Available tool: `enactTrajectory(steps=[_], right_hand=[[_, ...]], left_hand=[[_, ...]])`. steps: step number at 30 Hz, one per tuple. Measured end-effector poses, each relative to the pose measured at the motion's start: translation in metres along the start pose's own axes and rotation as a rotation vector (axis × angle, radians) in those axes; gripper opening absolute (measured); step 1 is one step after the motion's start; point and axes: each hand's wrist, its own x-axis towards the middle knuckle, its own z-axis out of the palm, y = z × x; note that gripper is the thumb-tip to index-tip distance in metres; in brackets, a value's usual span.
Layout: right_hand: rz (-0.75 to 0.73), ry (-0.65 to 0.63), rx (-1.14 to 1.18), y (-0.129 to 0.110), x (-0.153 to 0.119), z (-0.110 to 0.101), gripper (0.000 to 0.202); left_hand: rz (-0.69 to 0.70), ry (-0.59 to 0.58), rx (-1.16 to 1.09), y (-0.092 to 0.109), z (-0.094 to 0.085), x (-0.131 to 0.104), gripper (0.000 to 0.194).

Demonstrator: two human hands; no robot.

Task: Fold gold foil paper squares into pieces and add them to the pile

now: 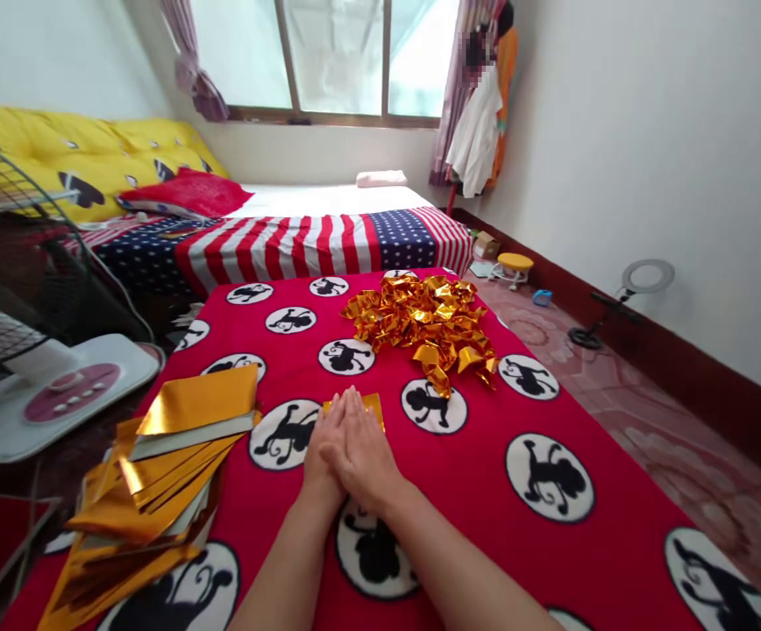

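A small gold foil paper (374,404) lies on the red cloth, mostly covered by both hands, with its far edge and right corner showing. My left hand (325,445) rests over it with fingers stretched out. Beside it and partly overlapping it, my right hand (368,456) is laid with straight fingers pointing forward. To the left sits a fanned stack of gold foil papers (200,401), some showing pale undersides. Farther off to the right is a heap of folded gold foil pieces (423,315).
The table's red cloth (472,526) has round monkey prints. A fan (58,377) stands close on the left. Behind the table is a bed with a flag-patterned cover (275,250). On the right-hand floor are a yellow stool (515,261) and a ring light (647,276).
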Motion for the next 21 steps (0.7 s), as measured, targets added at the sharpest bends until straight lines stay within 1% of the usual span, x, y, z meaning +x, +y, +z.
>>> enactTrajectory(steps=[1,3,4,6,8,11,14,18,21], right_hand=[[-0.020,-0.014,-0.048,0.007,0.000,-0.002,0.082],[-0.072,-0.045,-0.148,0.022,-0.003,-0.009,0.077],[-0.071,-0.059,-0.198,0.029,-0.005,-0.013,0.075],[-0.038,-0.064,-0.285,0.041,-0.010,-0.020,0.076],[-0.025,-0.053,-0.354,0.050,-0.014,-0.025,0.077],[-0.022,-0.035,-0.419,0.058,-0.017,-0.026,0.078],[-0.033,-0.001,-0.432,0.061,-0.017,-0.025,0.076],[-0.083,0.066,-0.381,0.065,-0.018,-0.022,0.074],[-0.107,0.137,-0.298,0.067,-0.019,-0.022,0.078]], left_hand=[[0.001,-0.035,0.050,0.003,-0.005,-0.001,0.048],[0.003,-0.144,0.314,0.009,-0.014,-0.004,0.051],[-0.016,-0.162,0.413,0.012,-0.019,-0.006,0.050],[-0.056,-0.148,0.559,0.016,-0.025,-0.009,0.051],[-0.094,-0.089,0.625,0.016,-0.028,-0.011,0.051],[-0.147,0.011,0.635,0.010,-0.030,-0.014,0.051],[-0.159,0.072,0.579,0.004,-0.032,-0.014,0.048],[-0.132,0.148,0.470,0.001,-0.036,-0.012,0.045],[-0.146,0.193,0.424,0.002,-0.039,-0.010,0.044]])
